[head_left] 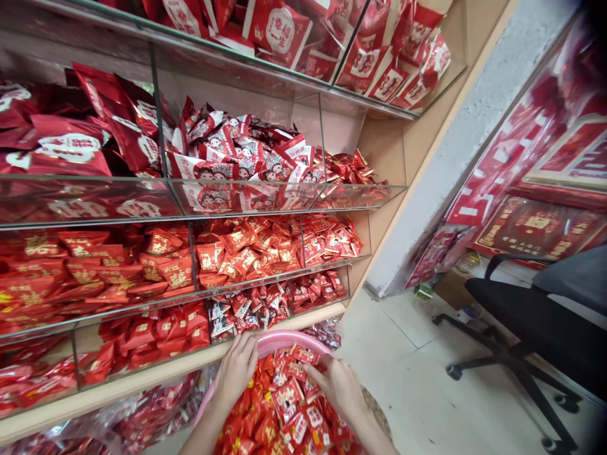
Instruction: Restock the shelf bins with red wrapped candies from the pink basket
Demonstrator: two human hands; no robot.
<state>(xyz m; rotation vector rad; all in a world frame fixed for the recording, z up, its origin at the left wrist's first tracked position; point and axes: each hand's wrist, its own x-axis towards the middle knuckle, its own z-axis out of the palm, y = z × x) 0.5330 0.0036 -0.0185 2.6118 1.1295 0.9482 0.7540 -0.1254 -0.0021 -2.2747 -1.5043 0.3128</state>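
A pink plastic basket (296, 336) full of red-wrapped candies (287, 398) is at the bottom centre, beside the lowest shelf. My left hand (239, 366) grips its left rim, fingers curled over the edge near the shelf front. On the opposite side my right hand (340, 387) holds the right rim, its thumb reaching inward over the candies and some of its fingers hidden. The basket's lower part is out of frame.
Glass-fronted shelves (208, 291) with divided bins of red-packaged sweets (71, 151) rise ahead and left. Bagged red packets (156, 411) lie under the bottom shelf. To the right are a tiled floor (393, 354), a black office chair (526, 316) and hanging red goods (497, 164).
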